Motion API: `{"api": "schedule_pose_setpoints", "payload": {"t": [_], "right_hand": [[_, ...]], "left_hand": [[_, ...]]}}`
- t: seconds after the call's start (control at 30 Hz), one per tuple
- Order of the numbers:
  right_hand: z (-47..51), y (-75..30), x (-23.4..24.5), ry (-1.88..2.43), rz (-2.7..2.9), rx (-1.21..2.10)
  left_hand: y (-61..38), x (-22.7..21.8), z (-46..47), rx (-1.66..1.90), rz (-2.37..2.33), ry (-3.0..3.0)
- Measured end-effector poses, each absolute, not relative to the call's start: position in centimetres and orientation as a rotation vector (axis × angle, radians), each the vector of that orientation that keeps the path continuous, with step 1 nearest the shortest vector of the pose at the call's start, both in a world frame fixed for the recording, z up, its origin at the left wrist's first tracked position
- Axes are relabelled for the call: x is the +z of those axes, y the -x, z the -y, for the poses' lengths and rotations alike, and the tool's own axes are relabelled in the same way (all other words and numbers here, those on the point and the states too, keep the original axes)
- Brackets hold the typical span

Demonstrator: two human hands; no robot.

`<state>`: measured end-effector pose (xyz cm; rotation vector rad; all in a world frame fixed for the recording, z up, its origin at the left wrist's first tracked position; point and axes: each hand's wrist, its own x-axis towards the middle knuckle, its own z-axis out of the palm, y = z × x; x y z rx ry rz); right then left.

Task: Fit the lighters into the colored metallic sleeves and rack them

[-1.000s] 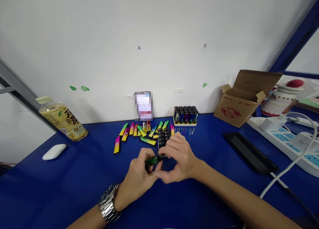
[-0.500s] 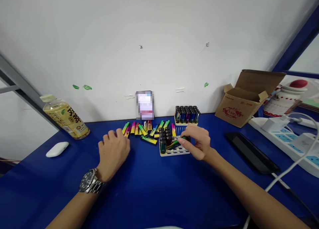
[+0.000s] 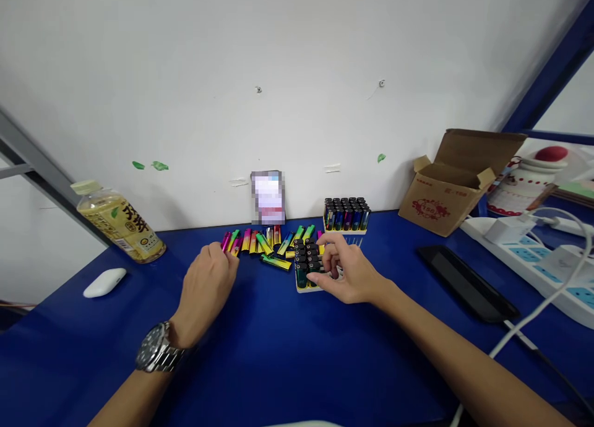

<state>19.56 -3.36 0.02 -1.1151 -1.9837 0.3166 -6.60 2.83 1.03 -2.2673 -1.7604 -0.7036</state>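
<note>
My right hand (image 3: pixel 350 269) has its thumb and forefinger apart around the right side of a white rack (image 3: pixel 306 289), with nothing visibly gripped. Several lighters stand upright in this rack with their dark tops up, and the thumb tip is at a front lighter (image 3: pixel 314 272). On the left, my left hand (image 3: pixel 211 278) is closed at the near end of a purple lighter (image 3: pixel 226 240); the fingertips are partly hidden. Beside it are a loose pile of shiny multicoloured lighters (image 3: pixel 265 244) and a green-yellow lighter (image 3: pixel 276 262) lying flat.
A full rack of lighters (image 3: pixel 347 216) stands behind, near the wall. A phone (image 3: pixel 269 198) leans on the wall. A bottle (image 3: pixel 120 223) and a white earbud case (image 3: pixel 104 283) are left. An open carton (image 3: pixel 429 198), a black phone (image 3: pixel 466 283) and a power strip (image 3: pixel 524 257) are right.
The lighter my right hand held at a slant now stands upright in the front rack, and the fingers have spread. My left hand has shifted slightly left, and a purple lighter shows at its fingers.
</note>
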Motion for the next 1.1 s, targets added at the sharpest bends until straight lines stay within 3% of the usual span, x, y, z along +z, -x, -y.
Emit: {"api": "schedule_pose_setpoints", "payload": {"t": [0.23,0.47,0.7,1.1], "right_hand": [[2.6,-20.0,-0.7,1.198,1.838,0.345],[1.6,-20.8,-1.6,1.375,1.836,0.515],[1.5,-20.4,-1.6,1.47,1.918,0.468],[1.5,-20.4,-1.7,1.477,1.932,0.472]], "left_hand": [[3.6,-0.9,-0.3,-1.124,1.588,3.088],[2.6,-1.7,0.6,-1.594,1.894,3.184],[2.8,-1.5,0.6,-1.317,2.049,3.016],[2.6,-1.7,0.5,-1.3,2.151,2.925]]}}
